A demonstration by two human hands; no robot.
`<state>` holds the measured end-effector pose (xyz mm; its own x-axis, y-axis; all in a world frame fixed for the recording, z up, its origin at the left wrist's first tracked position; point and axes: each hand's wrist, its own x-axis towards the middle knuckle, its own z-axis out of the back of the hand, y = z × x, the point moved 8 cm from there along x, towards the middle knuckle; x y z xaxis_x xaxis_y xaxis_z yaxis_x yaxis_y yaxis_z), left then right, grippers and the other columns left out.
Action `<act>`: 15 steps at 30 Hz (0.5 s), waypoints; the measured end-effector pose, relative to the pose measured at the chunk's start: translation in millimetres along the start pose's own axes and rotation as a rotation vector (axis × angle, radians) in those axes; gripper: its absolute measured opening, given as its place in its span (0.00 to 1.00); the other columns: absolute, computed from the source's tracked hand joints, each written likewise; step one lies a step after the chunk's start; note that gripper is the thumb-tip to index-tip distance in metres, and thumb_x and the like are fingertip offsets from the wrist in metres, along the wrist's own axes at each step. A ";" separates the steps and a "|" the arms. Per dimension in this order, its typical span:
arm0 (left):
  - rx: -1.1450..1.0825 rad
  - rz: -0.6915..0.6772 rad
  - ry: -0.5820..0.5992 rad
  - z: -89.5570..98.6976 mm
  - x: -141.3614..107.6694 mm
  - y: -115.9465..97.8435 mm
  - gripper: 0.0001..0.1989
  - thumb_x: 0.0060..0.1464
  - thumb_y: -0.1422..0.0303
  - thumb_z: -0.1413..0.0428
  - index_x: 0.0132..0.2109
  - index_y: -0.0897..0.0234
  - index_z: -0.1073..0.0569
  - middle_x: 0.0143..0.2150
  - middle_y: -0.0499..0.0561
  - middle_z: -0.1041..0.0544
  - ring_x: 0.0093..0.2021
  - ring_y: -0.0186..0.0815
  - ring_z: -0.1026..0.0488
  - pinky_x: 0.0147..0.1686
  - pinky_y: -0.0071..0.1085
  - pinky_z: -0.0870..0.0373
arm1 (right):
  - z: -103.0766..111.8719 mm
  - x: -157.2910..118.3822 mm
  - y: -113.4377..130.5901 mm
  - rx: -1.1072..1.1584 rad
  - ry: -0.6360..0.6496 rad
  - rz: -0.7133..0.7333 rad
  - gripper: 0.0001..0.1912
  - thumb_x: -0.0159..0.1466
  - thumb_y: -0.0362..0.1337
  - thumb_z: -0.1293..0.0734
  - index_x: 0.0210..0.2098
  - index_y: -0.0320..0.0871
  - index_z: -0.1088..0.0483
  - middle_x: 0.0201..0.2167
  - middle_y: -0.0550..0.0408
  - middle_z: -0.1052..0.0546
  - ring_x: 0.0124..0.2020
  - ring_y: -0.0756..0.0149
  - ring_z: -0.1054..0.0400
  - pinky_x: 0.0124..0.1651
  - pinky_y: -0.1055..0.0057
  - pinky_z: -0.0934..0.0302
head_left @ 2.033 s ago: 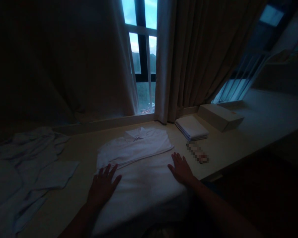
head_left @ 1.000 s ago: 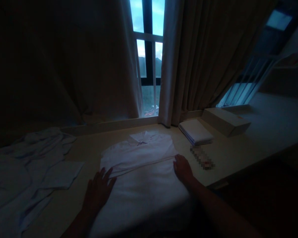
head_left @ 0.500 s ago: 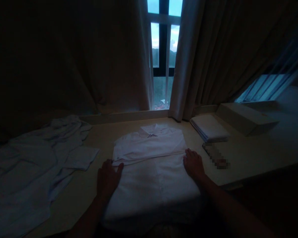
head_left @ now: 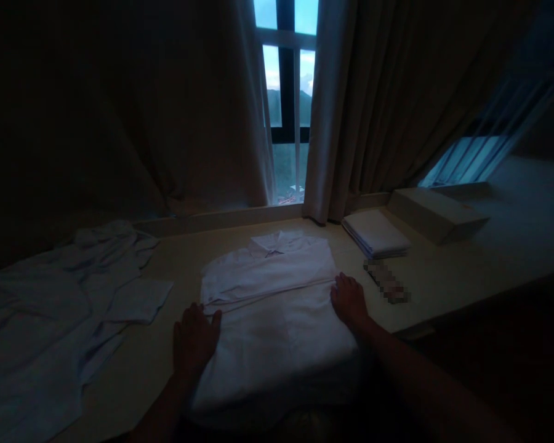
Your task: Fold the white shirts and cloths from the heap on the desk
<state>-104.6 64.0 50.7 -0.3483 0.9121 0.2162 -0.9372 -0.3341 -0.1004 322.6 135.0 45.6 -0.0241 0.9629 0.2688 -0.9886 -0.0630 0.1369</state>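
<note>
Prob. squaring the fold: L hand (head_left: 194, 338) & R hand (head_left: 349, 299) at opp. sides of the part-folded white collared shirt (head_left: 277, 326) on the counter (head_left: 141, 363), can't tell if either's clamped; next move calls for an even pinch, layers aligned w/o creasing.

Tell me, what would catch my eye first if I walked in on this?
Probably the bright window strip glowing between dark curtains. Below it, a white collared shirt lies on the pale surface, the left hand and right hand at its two sides. A heap of rumpled white clothes spreads to the left.
</note>
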 end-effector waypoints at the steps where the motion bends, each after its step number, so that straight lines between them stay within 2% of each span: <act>1: 0.021 -0.011 -0.007 0.3 -3.9 -0.9 0.35 0.57 0.55 0.61 0.63 0.78 0.43 0.63 0.70 0.38 0.64 0.53 0.44 0.59 0.50 0.50 | 0.5 -1.8 0.1 0.005 0.006 -0.001 0.25 0.69 0.42 0.51 0.59 0.37 0.38 0.63 0.42 0.39 0.60 0.50 0.47 0.61 0.54 0.59; 6: 0.058 -0.109 0.001 -5.4 -26.5 -1.6 0.31 0.59 0.58 0.64 0.61 0.76 0.40 0.65 0.70 0.41 0.66 0.53 0.48 0.60 0.52 0.52 | 1.3 -18.1 -1.3 0.028 0.028 0.032 0.27 0.69 0.41 0.51 0.61 0.36 0.40 0.65 0.42 0.42 0.63 0.49 0.51 0.64 0.52 0.65; 9: -0.018 -0.060 -0.015 -4.6 -29.6 8.9 0.33 0.59 0.55 0.63 0.60 0.78 0.39 0.63 0.70 0.39 0.64 0.52 0.43 0.60 0.49 0.49 | 0.6 -30.1 -5.6 0.015 0.018 0.064 0.27 0.69 0.41 0.51 0.61 0.36 0.40 0.64 0.42 0.41 0.64 0.51 0.50 0.65 0.54 0.65; 12: -0.208 0.096 0.037 -1.8 -14.0 28.1 0.35 0.57 0.50 0.61 0.60 0.73 0.38 0.58 0.66 0.31 0.55 0.48 0.32 0.52 0.43 0.37 | -2.3 -37.1 -9.0 0.012 0.015 0.097 0.27 0.69 0.41 0.51 0.61 0.36 0.40 0.64 0.42 0.40 0.64 0.52 0.50 0.65 0.54 0.63; 15: -0.306 0.166 0.050 9.4 19.5 40.0 0.32 0.58 0.51 0.61 0.61 0.68 0.39 0.56 0.61 0.28 0.49 0.43 0.27 0.45 0.36 0.32 | -6.0 -38.3 -10.2 -0.003 0.017 0.104 0.27 0.68 0.41 0.50 0.61 0.36 0.40 0.64 0.41 0.40 0.64 0.50 0.49 0.65 0.52 0.63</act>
<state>-149.0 66.2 60.0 -0.4868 0.8645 0.1253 -0.8161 -0.3989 -0.4183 332.7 100.4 28.2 -0.1290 0.9555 0.2653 -0.9811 -0.1620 0.1063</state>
